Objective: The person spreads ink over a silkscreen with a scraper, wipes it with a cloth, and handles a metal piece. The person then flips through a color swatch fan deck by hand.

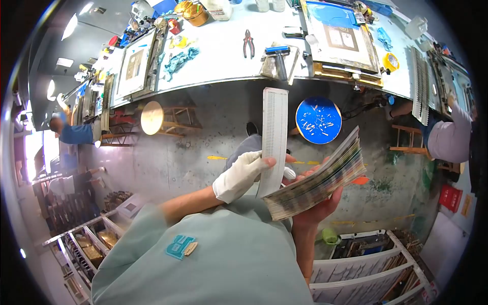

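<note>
My left hand (241, 175), in a white glove with bare fingertips showing, pinches a long, narrow white strip (275, 122) printed with rows of small marks. The strip stands upright in front of my chest. My right hand (325, 203) is wrapped around a thick stack of similar long strips (317, 178), their edges fanned and multicoloured. The stack tilts up to the right, and its near end lies close beside the lower end of the single strip. Part of my right hand's fingers is hidden behind the stack.
Ahead runs a white workbench (218, 56) with pliers (248, 44), a blue-headed roller (278, 56), teal cloth (180, 63) and framed screens (345, 40). A blue round stool (318, 120) stands below it. Racks (366, 269) are behind me; other people (450, 134) are at both sides.
</note>
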Demonstrator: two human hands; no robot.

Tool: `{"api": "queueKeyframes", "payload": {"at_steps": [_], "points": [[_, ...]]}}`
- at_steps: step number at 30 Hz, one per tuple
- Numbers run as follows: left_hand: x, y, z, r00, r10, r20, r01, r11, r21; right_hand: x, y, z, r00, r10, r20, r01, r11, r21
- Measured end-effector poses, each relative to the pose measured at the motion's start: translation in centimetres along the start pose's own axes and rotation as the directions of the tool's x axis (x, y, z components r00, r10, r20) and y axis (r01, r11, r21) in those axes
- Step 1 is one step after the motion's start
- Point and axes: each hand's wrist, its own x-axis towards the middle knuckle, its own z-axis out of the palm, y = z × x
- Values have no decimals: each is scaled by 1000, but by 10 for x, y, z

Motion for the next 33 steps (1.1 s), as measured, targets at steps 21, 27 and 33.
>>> {"api": "queueKeyframes", "payload": {"at_steps": [21, 27, 33], "points": [[11, -14, -6, 963, 96, -253, -15, 952, 304, -14, -2, 11, 977, 72, -200, -122, 961, -247], [10, -12, -5, 970, 71, -233, -10, 967, 254, -9, -1, 19, 963, 37, -268, -115, 953, -281], [9, -10, -5, 973, 57, -225, -2, 972, 237, -9, 3, -2, 995, -6, -96, -22, 955, -295]]}}
